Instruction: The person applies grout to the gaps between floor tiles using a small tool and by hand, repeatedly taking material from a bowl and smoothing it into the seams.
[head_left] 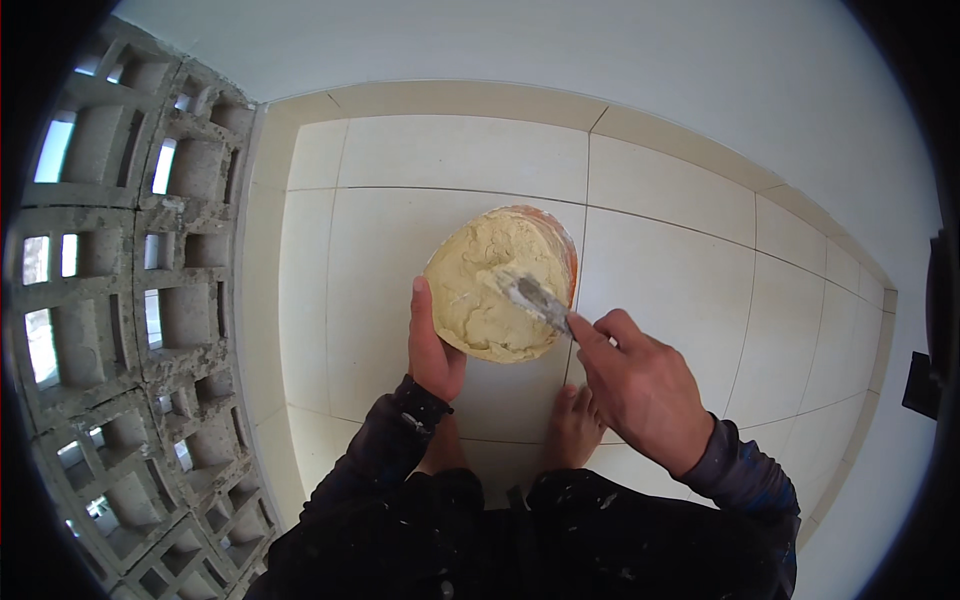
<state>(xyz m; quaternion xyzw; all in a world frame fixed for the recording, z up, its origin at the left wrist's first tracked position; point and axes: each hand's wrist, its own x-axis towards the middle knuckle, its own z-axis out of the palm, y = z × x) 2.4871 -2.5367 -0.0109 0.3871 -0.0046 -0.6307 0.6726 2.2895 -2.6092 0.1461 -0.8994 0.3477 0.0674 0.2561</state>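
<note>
A round tub (574, 262) with an orange-red wall is filled with a thick, pale yellow paste (480, 290). My left hand (437, 350) grips the tub from its lower left side, thumb up along the rim; its other fingers are hidden beneath. In my right hand (640, 385) is a putty knife (535, 300), its grey metal blade smeared with paste. The blade lies at the surface of the paste, right of the tub's middle. My fingers wrap round the handle and hide most of it.
Below the tub lies a cream tiled floor (660, 290) with dark joints. A wall of grey pierced concrete blocks (190, 290) rises at left. A pale plain wall (450, 40) with a tiled skirting (460, 97) runs along the far side. My bare feet (573, 428) stand just nearer than the tub.
</note>
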